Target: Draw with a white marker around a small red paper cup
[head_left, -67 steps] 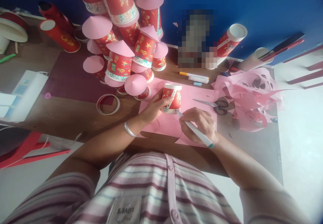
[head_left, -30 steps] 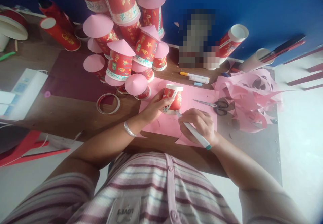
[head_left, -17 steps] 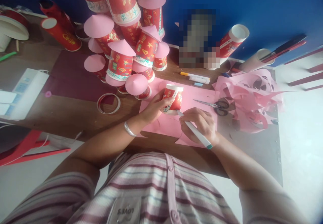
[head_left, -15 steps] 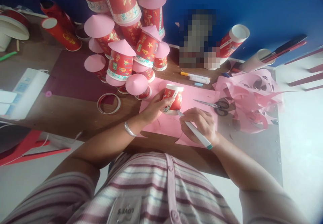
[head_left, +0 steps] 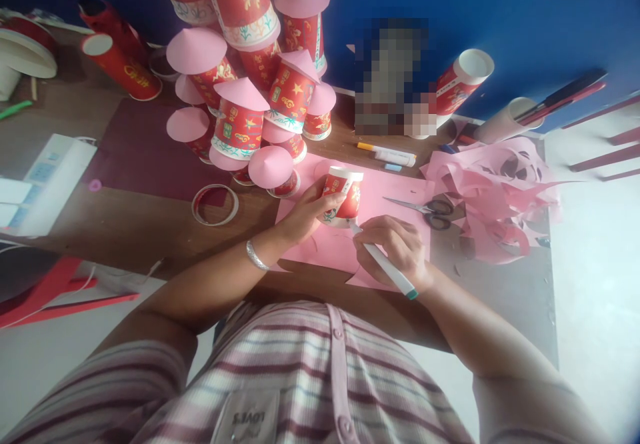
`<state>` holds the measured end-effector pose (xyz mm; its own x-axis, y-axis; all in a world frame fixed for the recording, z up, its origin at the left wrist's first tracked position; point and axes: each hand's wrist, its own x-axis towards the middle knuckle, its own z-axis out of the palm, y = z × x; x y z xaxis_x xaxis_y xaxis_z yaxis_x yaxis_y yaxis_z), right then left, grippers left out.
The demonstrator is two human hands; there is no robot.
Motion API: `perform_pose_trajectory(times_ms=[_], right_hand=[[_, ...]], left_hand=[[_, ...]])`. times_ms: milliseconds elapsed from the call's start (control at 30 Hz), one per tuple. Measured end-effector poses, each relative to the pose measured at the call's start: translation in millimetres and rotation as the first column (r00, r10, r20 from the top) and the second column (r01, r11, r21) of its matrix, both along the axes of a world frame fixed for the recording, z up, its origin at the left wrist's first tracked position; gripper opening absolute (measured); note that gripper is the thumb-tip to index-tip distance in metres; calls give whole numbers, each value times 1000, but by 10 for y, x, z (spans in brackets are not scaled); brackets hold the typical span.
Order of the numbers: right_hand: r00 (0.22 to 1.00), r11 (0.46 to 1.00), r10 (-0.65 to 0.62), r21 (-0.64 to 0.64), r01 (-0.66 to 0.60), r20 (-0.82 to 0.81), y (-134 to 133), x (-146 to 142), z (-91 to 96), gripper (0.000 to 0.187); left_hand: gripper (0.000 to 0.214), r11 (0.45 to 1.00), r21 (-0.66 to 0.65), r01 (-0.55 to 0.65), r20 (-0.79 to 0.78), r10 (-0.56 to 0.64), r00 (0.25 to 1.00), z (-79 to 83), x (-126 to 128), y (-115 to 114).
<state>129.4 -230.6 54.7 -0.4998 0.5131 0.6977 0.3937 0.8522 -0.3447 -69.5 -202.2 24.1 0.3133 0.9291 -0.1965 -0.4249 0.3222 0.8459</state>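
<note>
Paper cup [head_left: 343, 194] on pink sheet [head_left: 320, 247] | left fingers [head_left: 314, 197] wrapped round it | right fingers [head_left: 383, 229] pinch marker [head_left: 389, 271], tip at cup

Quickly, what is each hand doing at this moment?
Left hand: closed around the red paper cup, upside down on the pink paper.
Right hand: closed on the white marker.

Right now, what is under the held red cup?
Pink paper lies under the red cup, which the left hand grips; the right hand holds a pen at its base. The patch beneath is hidden.
</note>
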Motion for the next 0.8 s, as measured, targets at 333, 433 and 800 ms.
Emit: perform_pose_trajectory(times_ms=[333,433,800], right_hand=[[1000,1000,10,8,-10,10,3,4,3,27],[1000,1000,8,11,-8,16,3,4,2,28],[1000,1000,6,3,-6,23,11,-2,9,26]], left_hand=[[38,1000,-10,-4,6,4,1000,12,3,2],[37,1000,-8,0,21,0,1000,6,3,4],[35,1000,-11,0,18,0,1000,3,2,0]])
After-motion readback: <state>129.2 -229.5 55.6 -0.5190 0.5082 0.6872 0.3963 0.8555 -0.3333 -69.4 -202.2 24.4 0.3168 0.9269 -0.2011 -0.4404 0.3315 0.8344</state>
